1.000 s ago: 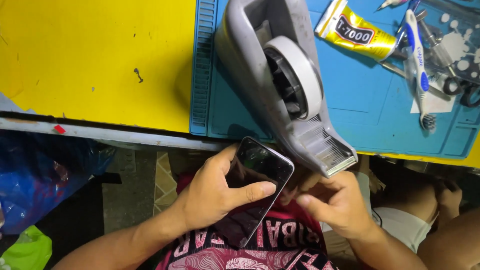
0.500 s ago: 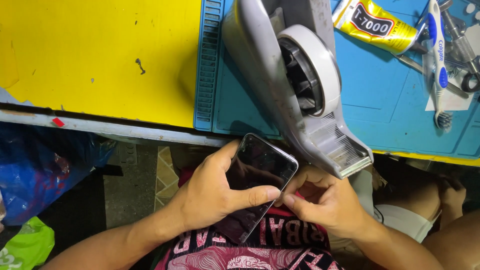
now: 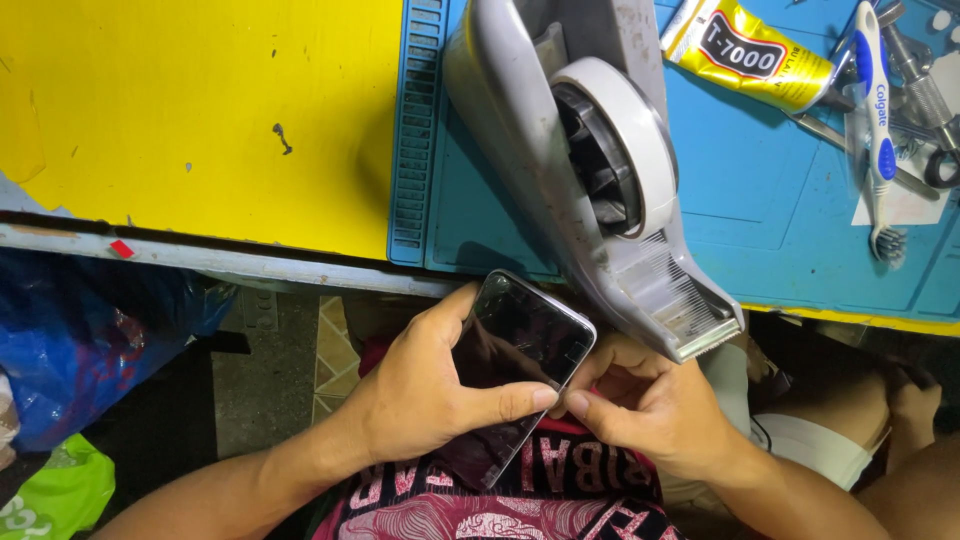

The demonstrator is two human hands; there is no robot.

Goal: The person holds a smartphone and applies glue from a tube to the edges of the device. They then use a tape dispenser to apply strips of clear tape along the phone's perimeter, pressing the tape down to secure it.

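Note:
A black smartphone (image 3: 515, 345) with a dark glossy screen is held over my lap, just below the table's edge. My left hand (image 3: 420, 395) wraps around its left side, the thumb lying across the glass. My right hand (image 3: 645, 405) pinches the phone's right edge with thumb and fingertips, right under the cutter end of a grey tape dispenser (image 3: 590, 170). The dispenser lies on a blue work mat (image 3: 760, 190) and carries a white tape roll (image 3: 625, 150).
A yellow tabletop (image 3: 200, 110) spans the left. On the mat lie a yellow glue tube (image 3: 750, 55), a blue-and-white toothbrush (image 3: 875, 120) and metal tools (image 3: 915, 90). Blue and green plastic bags (image 3: 80, 350) sit on the floor at left.
The view has shifted slightly, so the dispenser and hands sit a little further right. Both hands keep hold of the phone; my right fingers have moved closer to its edge.

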